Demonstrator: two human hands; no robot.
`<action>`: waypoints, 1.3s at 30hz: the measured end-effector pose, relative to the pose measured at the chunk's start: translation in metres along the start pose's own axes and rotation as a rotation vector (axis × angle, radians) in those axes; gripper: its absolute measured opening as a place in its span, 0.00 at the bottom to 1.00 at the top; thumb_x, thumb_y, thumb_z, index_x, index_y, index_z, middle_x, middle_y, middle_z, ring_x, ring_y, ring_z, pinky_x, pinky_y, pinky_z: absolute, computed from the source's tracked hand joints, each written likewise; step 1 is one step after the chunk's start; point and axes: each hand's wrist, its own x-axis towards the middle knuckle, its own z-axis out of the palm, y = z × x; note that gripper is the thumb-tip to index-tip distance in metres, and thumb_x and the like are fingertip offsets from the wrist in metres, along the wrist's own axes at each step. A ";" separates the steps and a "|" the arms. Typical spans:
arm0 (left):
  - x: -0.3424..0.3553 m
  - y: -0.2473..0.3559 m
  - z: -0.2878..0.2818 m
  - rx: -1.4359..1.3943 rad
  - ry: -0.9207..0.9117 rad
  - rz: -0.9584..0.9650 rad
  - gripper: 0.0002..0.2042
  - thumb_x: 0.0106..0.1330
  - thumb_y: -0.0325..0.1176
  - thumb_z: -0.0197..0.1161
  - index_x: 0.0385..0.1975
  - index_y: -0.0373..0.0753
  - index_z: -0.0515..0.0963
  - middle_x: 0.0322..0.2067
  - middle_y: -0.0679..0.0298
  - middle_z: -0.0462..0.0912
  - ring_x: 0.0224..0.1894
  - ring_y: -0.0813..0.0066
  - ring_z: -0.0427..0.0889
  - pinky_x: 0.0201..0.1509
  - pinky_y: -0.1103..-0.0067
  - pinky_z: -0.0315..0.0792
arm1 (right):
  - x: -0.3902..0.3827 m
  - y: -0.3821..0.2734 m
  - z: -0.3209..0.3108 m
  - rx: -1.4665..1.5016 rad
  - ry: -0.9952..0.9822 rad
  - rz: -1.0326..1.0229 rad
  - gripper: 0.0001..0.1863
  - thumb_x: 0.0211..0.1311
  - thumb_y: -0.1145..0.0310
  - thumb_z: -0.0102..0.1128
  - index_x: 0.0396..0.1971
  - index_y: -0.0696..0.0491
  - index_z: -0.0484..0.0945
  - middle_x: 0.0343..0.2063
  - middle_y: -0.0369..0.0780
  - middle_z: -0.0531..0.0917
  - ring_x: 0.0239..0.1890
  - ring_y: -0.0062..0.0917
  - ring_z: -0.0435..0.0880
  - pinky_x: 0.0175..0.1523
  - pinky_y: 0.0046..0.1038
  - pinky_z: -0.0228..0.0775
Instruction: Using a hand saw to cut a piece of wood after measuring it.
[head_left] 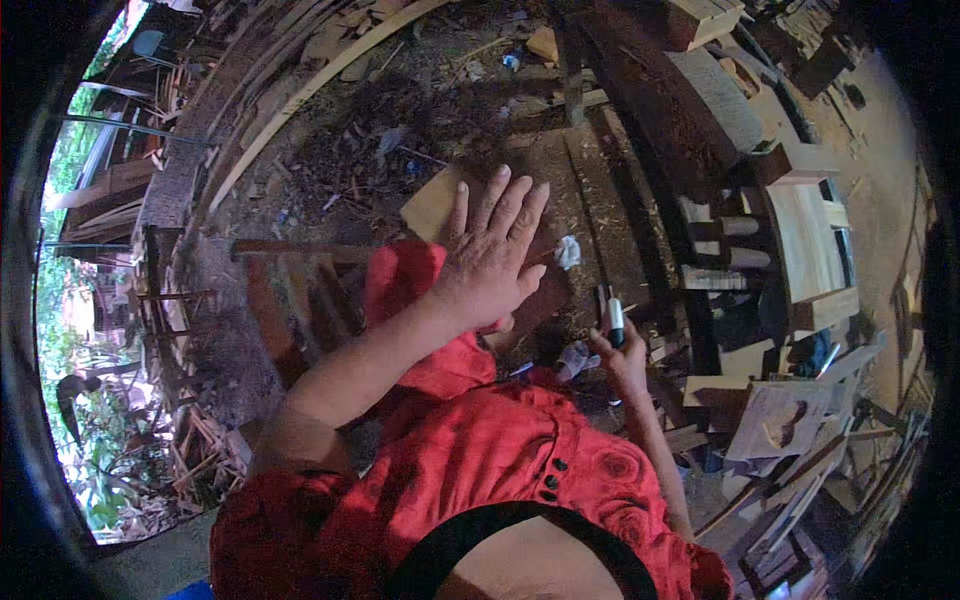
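Note:
My left hand [490, 245] is stretched out flat, palm down, with its fingers a little apart and nothing in them. It is in front of a light-coloured wooden board [425, 205], and I cannot tell whether the two touch. Lower and to the right, my right hand [624, 362] is closed around a slim white-and-dark tool [615, 315] that points away from me. Its exact kind does not show. A crumpled white scrap [568, 252] lies between my two hands, on a brown wooden surface [585, 205] strewn with shavings.
Wooden frames with pale rails [815, 240] stand at the right. Below them leans a board with a dark cut-out shape [780, 425], among loose slats. A long curved strip of wood [300, 100] runs along the far left. Scraps and debris [360, 160] litter the ground ahead.

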 end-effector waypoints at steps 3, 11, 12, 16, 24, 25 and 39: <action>-0.022 0.010 -0.017 0.062 -0.052 0.045 0.37 0.47 0.41 0.61 0.59 0.49 0.52 0.58 0.53 0.50 0.63 0.53 0.42 0.61 0.54 0.36 | -0.010 -0.030 0.011 0.089 0.005 -0.083 0.30 0.48 0.64 0.62 0.51 0.57 0.63 0.28 0.35 0.73 0.28 0.16 0.68 0.32 0.19 0.61; -0.040 0.046 -0.032 0.076 -0.175 0.130 0.38 0.45 0.41 0.63 0.60 0.57 0.52 0.60 0.50 0.45 0.63 0.48 0.37 0.60 0.49 0.34 | -0.036 -0.103 0.022 0.462 -0.023 -0.137 0.35 0.51 0.62 0.59 0.57 0.52 0.54 0.24 0.31 0.69 0.21 0.12 0.66 0.22 0.15 0.59; -0.041 0.050 -0.033 0.088 -0.180 0.139 0.39 0.44 0.41 0.63 0.60 0.57 0.51 0.60 0.51 0.44 0.63 0.48 0.37 0.60 0.49 0.34 | -0.041 -0.108 0.021 0.605 -0.082 -0.122 0.36 0.49 0.62 0.61 0.57 0.54 0.55 0.34 0.36 0.70 0.32 0.18 0.68 0.35 0.19 0.60; -0.045 0.063 -0.037 0.131 -0.211 0.216 0.39 0.42 0.41 0.64 0.58 0.56 0.53 0.60 0.50 0.43 0.63 0.46 0.36 0.59 0.47 0.34 | -0.055 -0.116 0.019 0.708 -0.131 -0.131 0.35 0.49 0.62 0.61 0.56 0.55 0.56 0.41 0.38 0.71 0.41 0.21 0.71 0.47 0.21 0.62; -0.053 0.069 -0.044 0.185 -0.236 0.365 0.30 0.42 0.37 0.62 0.51 0.50 0.64 0.59 0.49 0.44 0.63 0.46 0.36 0.55 0.41 0.34 | -0.067 -0.112 0.027 0.783 -0.144 -0.156 0.29 0.49 0.62 0.60 0.51 0.54 0.62 0.31 0.33 0.72 0.31 0.14 0.69 0.35 0.17 0.62; -0.054 0.069 -0.045 0.189 -0.238 0.371 0.30 0.42 0.37 0.62 0.51 0.50 0.64 0.59 0.49 0.44 0.63 0.46 0.36 0.55 0.41 0.34 | -0.069 -0.112 0.027 0.784 -0.156 -0.145 0.29 0.49 0.62 0.60 0.51 0.54 0.62 0.30 0.33 0.72 0.29 0.14 0.69 0.32 0.16 0.61; -0.059 0.061 -0.052 0.229 -0.209 0.431 0.19 0.42 0.39 0.63 0.38 0.50 0.71 0.60 0.52 0.45 0.64 0.47 0.35 0.54 0.39 0.31 | -0.071 -0.118 0.039 0.820 -0.067 -0.217 0.33 0.44 0.64 0.62 0.53 0.53 0.60 0.31 0.35 0.72 0.28 0.17 0.70 0.28 0.18 0.63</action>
